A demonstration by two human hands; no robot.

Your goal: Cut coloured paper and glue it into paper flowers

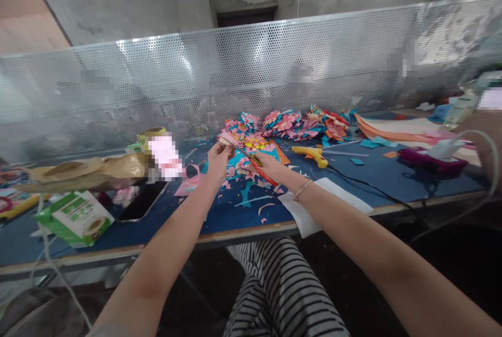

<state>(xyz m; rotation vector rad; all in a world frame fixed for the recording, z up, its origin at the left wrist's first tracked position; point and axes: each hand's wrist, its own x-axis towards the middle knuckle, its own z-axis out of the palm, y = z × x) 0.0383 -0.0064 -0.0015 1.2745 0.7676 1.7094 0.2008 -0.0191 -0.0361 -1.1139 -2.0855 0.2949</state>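
My left hand (220, 158) pinches a small pink paper piece (226, 141) above the table. In my right hand (267, 165) are scissors with red handles (262, 172), their blades pointing at the pink paper. Whether the blades touch the paper I cannot tell. Below and behind my hands lie pink, blue and yellow paper flowers (255, 142) and many cut scraps. More paper flowers (286, 122) are heaped at the back of the table, against the perforated metal screen.
A yellow glue gun (311, 155) with a black cord lies to the right, near white paper (327, 204) and a purple power strip (431, 162). Orange and pink sheets (403, 130) lie behind. At left are a green box (76, 217), a phone (144, 200) and brown paper (94, 170).
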